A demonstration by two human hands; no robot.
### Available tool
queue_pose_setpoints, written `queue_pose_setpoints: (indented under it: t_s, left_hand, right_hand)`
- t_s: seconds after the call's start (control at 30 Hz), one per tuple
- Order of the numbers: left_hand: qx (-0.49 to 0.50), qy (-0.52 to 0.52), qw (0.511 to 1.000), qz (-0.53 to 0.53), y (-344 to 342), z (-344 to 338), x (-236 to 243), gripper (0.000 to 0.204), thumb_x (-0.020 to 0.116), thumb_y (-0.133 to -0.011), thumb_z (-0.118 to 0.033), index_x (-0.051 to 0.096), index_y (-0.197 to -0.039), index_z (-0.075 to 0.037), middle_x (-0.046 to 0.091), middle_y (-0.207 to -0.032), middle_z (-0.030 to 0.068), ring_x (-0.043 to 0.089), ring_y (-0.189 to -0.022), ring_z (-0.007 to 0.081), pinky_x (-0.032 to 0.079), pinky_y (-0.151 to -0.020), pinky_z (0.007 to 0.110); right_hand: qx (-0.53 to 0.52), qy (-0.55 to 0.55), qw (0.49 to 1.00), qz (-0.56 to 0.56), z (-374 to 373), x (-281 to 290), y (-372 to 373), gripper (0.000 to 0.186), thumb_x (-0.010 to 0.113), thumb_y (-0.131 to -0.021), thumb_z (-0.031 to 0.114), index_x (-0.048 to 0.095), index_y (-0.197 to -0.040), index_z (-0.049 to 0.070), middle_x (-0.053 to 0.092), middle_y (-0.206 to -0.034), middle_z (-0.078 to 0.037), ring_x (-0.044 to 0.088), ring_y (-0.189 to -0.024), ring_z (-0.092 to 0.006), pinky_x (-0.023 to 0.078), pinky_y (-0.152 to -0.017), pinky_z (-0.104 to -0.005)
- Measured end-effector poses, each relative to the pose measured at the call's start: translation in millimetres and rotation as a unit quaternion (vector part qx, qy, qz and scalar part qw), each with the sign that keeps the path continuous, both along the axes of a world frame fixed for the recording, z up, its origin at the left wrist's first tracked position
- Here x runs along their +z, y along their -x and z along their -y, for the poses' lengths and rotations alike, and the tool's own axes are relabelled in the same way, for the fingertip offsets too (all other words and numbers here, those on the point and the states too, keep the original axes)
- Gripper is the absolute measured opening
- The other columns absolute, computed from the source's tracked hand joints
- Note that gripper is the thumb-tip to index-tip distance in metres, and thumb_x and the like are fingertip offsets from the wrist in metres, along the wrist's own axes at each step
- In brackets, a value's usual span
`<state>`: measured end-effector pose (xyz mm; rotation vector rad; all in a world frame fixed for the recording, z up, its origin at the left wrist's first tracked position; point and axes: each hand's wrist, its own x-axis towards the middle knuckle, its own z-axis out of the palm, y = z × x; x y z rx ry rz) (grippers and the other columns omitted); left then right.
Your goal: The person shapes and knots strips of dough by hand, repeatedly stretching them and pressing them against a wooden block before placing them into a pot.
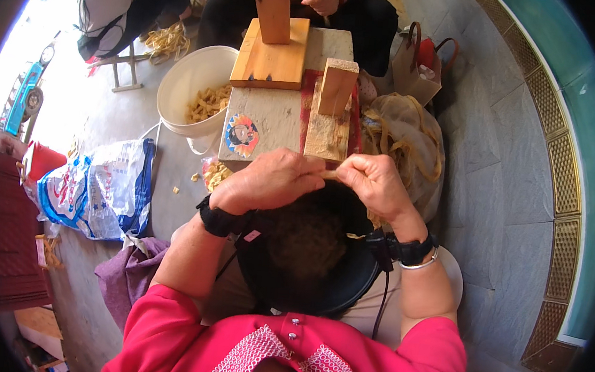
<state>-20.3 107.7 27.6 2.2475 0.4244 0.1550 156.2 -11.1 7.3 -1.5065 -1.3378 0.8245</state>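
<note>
The left hand [274, 176] and right hand [376, 183] pinch a thin tan strip [328, 175] between them, at twelve o'clock on the black tub [331, 297], near the bench [268, 114]. A loose pinch could drop it tubward; a hard tug might tear it.

Strip [329, 175]: tan. Basin [251, 280]: black. Bench [265, 110]: grey-beige; sticker [241, 135] at near left corner blue, orange, white; block [268, 68] at left edge orange-brown; cloth [306, 106] toward right edge red. Bucket [180, 75]: cream. Shirt [181, 338]: hot pink; collar [245, 357] white-and-pink rings. Sack [105, 188]: white, blue.
</note>
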Motion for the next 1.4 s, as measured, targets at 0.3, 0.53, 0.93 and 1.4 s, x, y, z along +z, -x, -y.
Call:
queue_pose_setpoints:
  t_s: [0.3,0.53,0.93,1.4]
  left_hand:
    - [0.218,-0.127,0.961,0.115,-35.0,-31.6,-21.1,0.018,0.064,-0.082,-0.026,0.064,-0.087,-0.009,0.063,-0.071,0.017,0.061,-0.071,0.0385,0.048,-0.061,0.045]
    - [0.219,-0.129,0.964,0.075,-34.8,-36.3,-28.8,0.019,0.064,-0.083,-0.022,0.065,-0.094,-0.006,0.065,-0.075,0.0175,0.062,-0.071,0.0364,0.047,-0.062,0.04]
    - [0.094,-0.195,0.971,-0.1,-2.6,15.1,5.2,0.036,0.056,-0.086,-0.043,0.07,-0.085,-0.01,0.064,-0.07,0.0182,0.064,-0.07,0.0369,0.049,-0.062,0.045]
    - [0.243,0.567,0.63,0.472,-4.4,-1.3,-10.8,0.03,0.046,-0.098,-0.036,0.045,-0.083,-0.01,0.037,-0.062,-0.0038,0.04,-0.054,0.0105,0.039,-0.055,0.023]
  right_hand:
    - [-0.131,-0.08,0.98,0.126,-46.5,-1.6,-16.4,0.022,0.054,-0.091,0.019,0.054,-0.079,-0.001,0.053,-0.068,-0.022,0.048,-0.06,-0.0381,0.042,-0.056,-0.0383]
    - [-0.149,-0.08,0.969,0.181,-60.4,-24.7,-18.9,0.022,0.056,-0.089,0.02,0.055,-0.077,0.001,0.056,-0.07,-0.023,0.054,-0.066,-0.0415,0.044,-0.058,-0.0436]
    - [-0.049,-0.002,0.987,-0.154,-37.2,-21.5,-23.7,0.027,0.054,-0.094,0.027,0.06,-0.079,0.005,0.053,-0.054,-0.002,0.047,-0.042,-0.0103,0.037,-0.038,-0.0257]
    - [0.134,0.188,0.827,-0.512,-12.2,-18.2,41.5,0.033,0.05,-0.096,0.034,0.056,-0.086,0.003,0.039,-0.059,0.004,0.032,-0.044,-0.0055,0.029,-0.041,-0.0204]
